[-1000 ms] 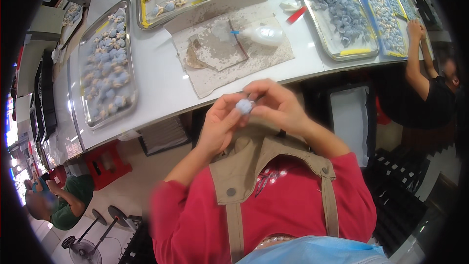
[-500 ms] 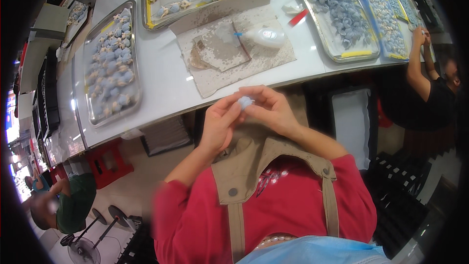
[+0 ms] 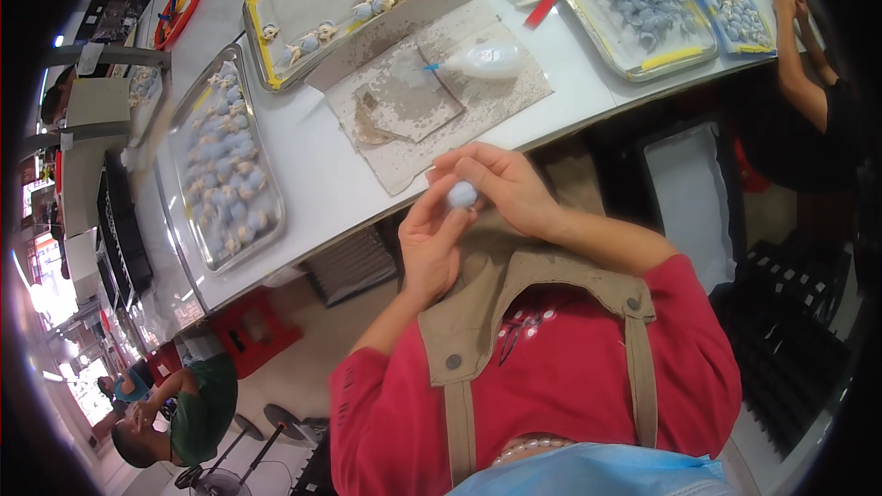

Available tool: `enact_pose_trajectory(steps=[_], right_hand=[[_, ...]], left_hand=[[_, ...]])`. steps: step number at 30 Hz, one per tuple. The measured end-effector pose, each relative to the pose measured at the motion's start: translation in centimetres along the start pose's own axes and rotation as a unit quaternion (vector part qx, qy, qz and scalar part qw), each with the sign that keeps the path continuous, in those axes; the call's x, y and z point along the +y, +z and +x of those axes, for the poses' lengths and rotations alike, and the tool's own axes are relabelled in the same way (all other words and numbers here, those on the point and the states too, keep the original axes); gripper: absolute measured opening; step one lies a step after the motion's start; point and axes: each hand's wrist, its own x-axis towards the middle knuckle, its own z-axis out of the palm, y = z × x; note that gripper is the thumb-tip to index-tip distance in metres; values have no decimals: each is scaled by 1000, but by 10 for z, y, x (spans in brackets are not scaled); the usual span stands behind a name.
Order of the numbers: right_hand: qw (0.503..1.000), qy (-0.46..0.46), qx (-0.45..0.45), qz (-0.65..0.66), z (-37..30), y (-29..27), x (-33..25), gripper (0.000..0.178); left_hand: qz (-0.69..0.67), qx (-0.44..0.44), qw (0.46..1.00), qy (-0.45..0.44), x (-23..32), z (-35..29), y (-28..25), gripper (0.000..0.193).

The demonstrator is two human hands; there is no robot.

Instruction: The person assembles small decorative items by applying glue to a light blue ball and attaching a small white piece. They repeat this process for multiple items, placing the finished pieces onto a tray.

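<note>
A small light-blue rounded piece [image 3: 462, 194], like a part of a tiny figurine, sits between the thumb and fingertips of my left hand [image 3: 428, 243]. Close above it, my right hand [image 3: 511, 191] has its thumb and fingers drawn together; whatever they may pinch is too small or hidden to make out. Both hands are just off the table's front edge, over my apron. Beyond them lies a worn, stained sheet of cardboard [image 3: 397, 168] bearing a white squeeze bottle [image 3: 491, 61] with a blue tip, lying on its side.
A metal tray [image 3: 279, 217] of blue-and-cream figurines stands left, another tray [image 3: 272, 79] of them behind the cardboard. At right, a tray [image 3: 677, 62] holds blue curved pieces. A red strip [image 3: 542, 9] lies beside it. Co-workers' arms [image 3: 797, 64] show far right.
The view has turned, shifting the table. My right fingers have moved up off the front of the blue piece, which now shows more fully in my left fingers.
</note>
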Motion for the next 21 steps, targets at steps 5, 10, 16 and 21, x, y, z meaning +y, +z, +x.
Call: enact_pose_trajectory(steps=[5, 10, 16, 21], right_hand=[[999, 43, -17, 22, 7, -1, 4, 27], [995, 62, -44, 61, 12, -3, 13, 29], [992, 63, -62, 93, 10, -5, 15, 33], [993, 63, -64, 80, 12, -6, 19, 33]], left_hand=[[36, -43, 996, 75, -5, 1, 3, 38], [90, -10, 990, 111, -5, -2, 8, 39], [102, 5, 987, 122, -8, -2, 3, 38], [101, 8, 986, 130, -8, 0, 5, 36]])
